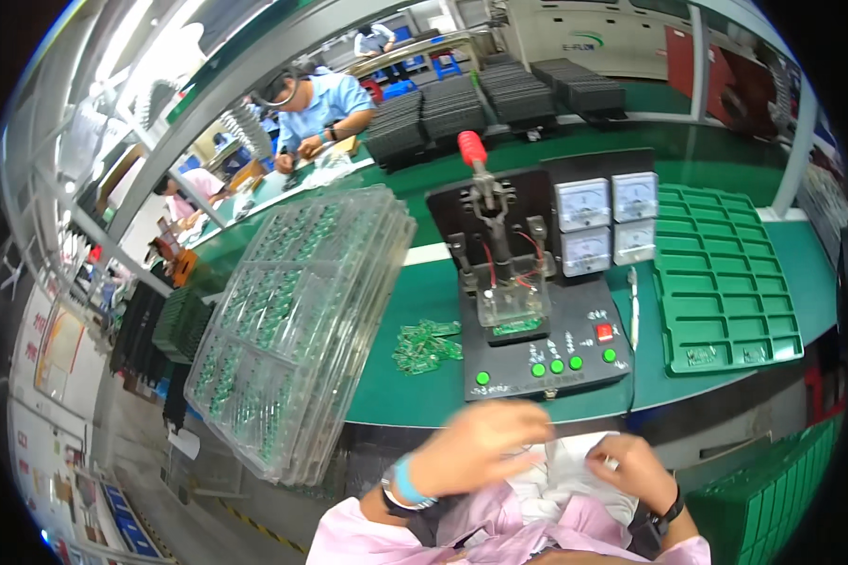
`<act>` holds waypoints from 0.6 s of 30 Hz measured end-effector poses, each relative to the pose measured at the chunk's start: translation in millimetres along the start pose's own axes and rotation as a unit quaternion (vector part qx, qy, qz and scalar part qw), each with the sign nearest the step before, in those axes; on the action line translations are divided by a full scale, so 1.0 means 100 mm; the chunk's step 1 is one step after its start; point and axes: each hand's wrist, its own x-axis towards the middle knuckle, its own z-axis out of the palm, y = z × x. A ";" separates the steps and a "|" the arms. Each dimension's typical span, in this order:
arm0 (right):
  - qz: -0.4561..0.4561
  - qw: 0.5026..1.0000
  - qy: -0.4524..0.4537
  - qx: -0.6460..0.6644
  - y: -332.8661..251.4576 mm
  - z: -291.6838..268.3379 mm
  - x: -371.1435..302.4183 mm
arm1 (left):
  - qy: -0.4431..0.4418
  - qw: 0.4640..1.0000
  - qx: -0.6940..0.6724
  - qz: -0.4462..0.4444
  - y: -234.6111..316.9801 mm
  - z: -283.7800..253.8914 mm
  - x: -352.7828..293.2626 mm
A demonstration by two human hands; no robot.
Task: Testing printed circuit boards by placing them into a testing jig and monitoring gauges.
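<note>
We see the board (pixel 518 328) seated low at the front of the black rig (pixel 499 364), beneath a clear block (pixel 513 303), though we cannot tell whether the two touch. We judge the board light, stiff and fragile, perhaps slick on its faces, so we would pinch it by its edges and spare the parts and joints. The rig looks heavy and rigid, best held by the sides of its base; its lever is best taken by the red grip (pixel 472 149).

Our left hand (pixel 485 440) hangs just in front of the rig, fingers loosely bent and blurred (we cannot tell whether they hold anything). Our right hand (pixel 636 468) is curled narrow, thumb near forefinger, and we see nothing clearly in it. White cloth (pixel 570 466) lies between and beneath the hands.

Just left of the rig, a loose pile (pixel 428 347) of green boards rests on the tabletop (pixel 415 299); they may snag on one another. Right of it lie a white pen-shaped tool (pixel 634 306) and a green tray (pixel 721 282). Further left leans a clear stack (pixel 367 311) of filled trays, likely bulky and slippery
</note>
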 end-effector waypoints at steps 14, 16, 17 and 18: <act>-0.198 0.919 0.193 -0.280 -0.17 0.10 0.86 | 0.318 0.946 0.046 -0.050 -0.38 -1.16 1.29; -0.190 0.911 0.185 -0.316 -0.12 0.14 0.89 | 0.381 0.918 -0.027 0.109 -0.34 -1.04 1.35; -0.194 0.907 0.189 -0.321 -0.09 0.15 0.90 | 0.405 0.894 -0.063 0.182 -0.32 -0.99 1.35; -0.196 0.905 0.193 -0.325 -0.08 0.16 0.90 | 0.408 0.891 -0.065 0.187 -0.30 -0.92 1.26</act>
